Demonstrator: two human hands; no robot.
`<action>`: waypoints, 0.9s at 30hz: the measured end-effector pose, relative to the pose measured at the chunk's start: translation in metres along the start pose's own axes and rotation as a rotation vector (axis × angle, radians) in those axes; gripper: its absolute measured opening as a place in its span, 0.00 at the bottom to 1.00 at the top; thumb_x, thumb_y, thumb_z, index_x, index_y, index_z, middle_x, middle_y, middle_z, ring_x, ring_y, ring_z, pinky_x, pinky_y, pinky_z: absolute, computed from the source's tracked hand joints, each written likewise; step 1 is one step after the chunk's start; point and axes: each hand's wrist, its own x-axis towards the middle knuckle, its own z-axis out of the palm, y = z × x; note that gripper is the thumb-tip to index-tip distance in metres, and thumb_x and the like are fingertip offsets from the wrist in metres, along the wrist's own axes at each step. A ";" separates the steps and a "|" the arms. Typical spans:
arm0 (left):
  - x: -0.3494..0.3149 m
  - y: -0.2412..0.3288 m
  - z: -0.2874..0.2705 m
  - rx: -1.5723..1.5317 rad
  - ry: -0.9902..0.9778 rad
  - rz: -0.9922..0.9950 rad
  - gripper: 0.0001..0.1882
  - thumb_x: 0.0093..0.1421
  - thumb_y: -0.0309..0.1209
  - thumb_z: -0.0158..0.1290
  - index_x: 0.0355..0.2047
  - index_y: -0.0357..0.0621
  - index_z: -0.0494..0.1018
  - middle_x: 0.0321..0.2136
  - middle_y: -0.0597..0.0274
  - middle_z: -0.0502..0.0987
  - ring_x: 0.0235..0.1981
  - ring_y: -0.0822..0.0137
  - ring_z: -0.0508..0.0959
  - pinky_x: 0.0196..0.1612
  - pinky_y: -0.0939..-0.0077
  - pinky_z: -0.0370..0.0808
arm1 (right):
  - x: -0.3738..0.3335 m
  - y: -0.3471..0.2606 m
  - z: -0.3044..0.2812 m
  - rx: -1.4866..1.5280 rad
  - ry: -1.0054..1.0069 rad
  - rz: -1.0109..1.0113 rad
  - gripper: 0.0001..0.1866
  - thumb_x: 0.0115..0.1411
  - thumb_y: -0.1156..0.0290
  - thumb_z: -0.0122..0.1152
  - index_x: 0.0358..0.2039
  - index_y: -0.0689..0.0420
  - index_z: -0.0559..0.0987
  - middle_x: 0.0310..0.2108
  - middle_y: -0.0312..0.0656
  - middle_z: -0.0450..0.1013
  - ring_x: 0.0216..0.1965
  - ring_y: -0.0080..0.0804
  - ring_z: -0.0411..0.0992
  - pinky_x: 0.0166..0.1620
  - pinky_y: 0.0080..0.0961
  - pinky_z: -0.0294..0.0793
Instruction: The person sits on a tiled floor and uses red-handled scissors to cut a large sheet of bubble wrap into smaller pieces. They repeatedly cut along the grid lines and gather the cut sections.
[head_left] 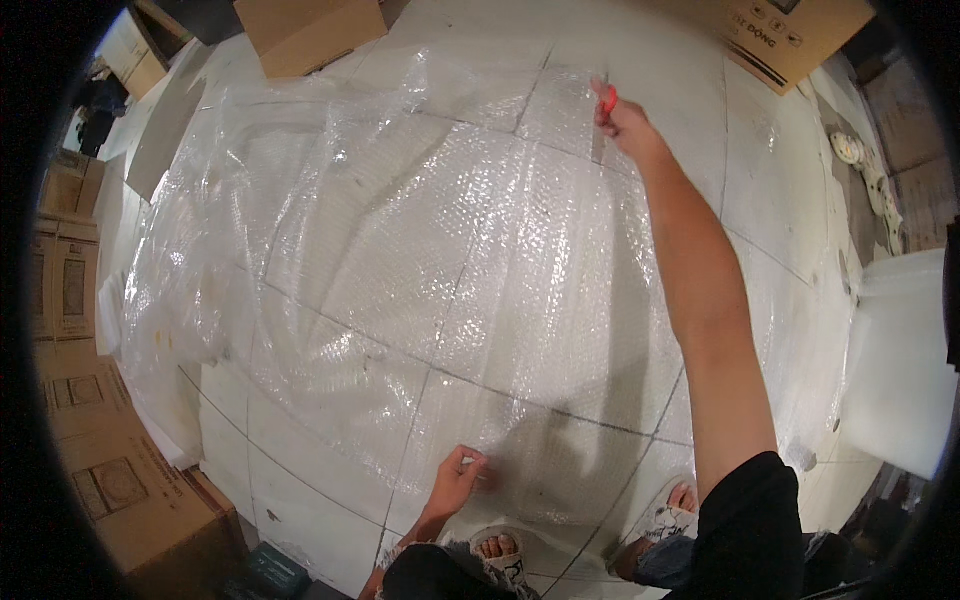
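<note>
Fingers of the right hand [628,122] close around the red handle of a small tool, most likely scissors [608,101]; blades too indistinct to tell open from shut. Those of the left hand [457,482], well apart and much nearer the body, bend in toward the thumb beside the wrap's near side; whether they pinch its edge or hang free, I cannot tell.

The bubble wrap [500,250] lies on the tiled floor [330,500] between the two sets of fingers, rumpled to the left of them and flatter toward the right. It seems to run on past the right forearm toward the white roll [895,350], to the right of both hands.

As I judge it, laying out is done. Cutting looks unfinished: no loose piece shows, and whether a slit has been started by the right fingers cannot be made out. Nothing wrapped is visible; the cartons [165,490] left of the left fingers stand outside the sheet.
</note>
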 end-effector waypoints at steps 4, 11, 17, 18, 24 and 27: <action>-0.011 0.010 0.010 -0.244 0.026 -0.008 0.09 0.66 0.30 0.49 0.40 0.37 0.64 0.29 0.50 0.79 0.27 0.62 0.81 0.28 0.73 0.79 | 0.010 -0.060 -0.002 0.055 0.059 -0.395 0.25 0.54 0.42 0.63 0.23 0.53 0.76 0.16 0.33 0.70 0.18 0.21 0.63 0.22 0.22 0.58; -0.009 0.002 0.020 0.260 0.246 0.163 0.15 0.61 0.34 0.55 0.43 0.37 0.68 0.29 0.50 0.78 0.26 0.59 0.80 0.28 0.70 0.76 | -0.172 -0.004 -0.121 -0.949 0.317 -0.422 0.30 0.57 0.53 0.63 0.55 0.59 0.72 0.40 0.47 0.77 0.37 0.35 0.76 0.42 0.26 0.72; 0.013 0.044 -0.054 1.069 0.665 0.501 0.30 0.60 0.38 0.52 0.62 0.48 0.61 0.54 0.42 0.67 0.56 0.44 0.65 0.58 0.53 0.63 | -0.392 0.137 -0.243 -1.433 0.408 -0.158 0.32 0.54 0.58 0.67 0.58 0.52 0.69 0.54 0.47 0.69 0.54 0.42 0.69 0.52 0.35 0.72; 0.021 0.043 -0.093 1.278 0.767 0.447 0.29 0.62 0.37 0.48 0.63 0.48 0.59 0.56 0.43 0.66 0.58 0.45 0.63 0.58 0.53 0.64 | -0.413 0.147 -0.252 -1.455 0.423 -0.123 0.32 0.54 0.58 0.66 0.58 0.52 0.69 0.55 0.47 0.68 0.54 0.43 0.68 0.53 0.35 0.71; 0.012 0.087 -0.203 1.310 1.344 0.449 0.21 0.63 0.34 0.47 0.55 0.41 0.67 0.51 0.46 0.69 0.55 0.48 0.66 0.56 0.56 0.65 | -0.451 0.169 -0.237 -1.290 0.475 -0.072 0.33 0.55 0.56 0.64 0.60 0.51 0.67 0.53 0.52 0.68 0.54 0.48 0.68 0.54 0.39 0.69; 0.014 0.051 -0.076 0.988 0.721 0.927 0.16 0.59 0.33 0.52 0.46 0.40 0.71 0.45 0.49 0.73 0.48 0.49 0.71 0.56 0.58 0.65 | -0.450 0.173 -0.203 -1.286 0.534 -0.033 0.34 0.54 0.55 0.65 0.59 0.51 0.67 0.53 0.53 0.69 0.54 0.48 0.68 0.54 0.39 0.70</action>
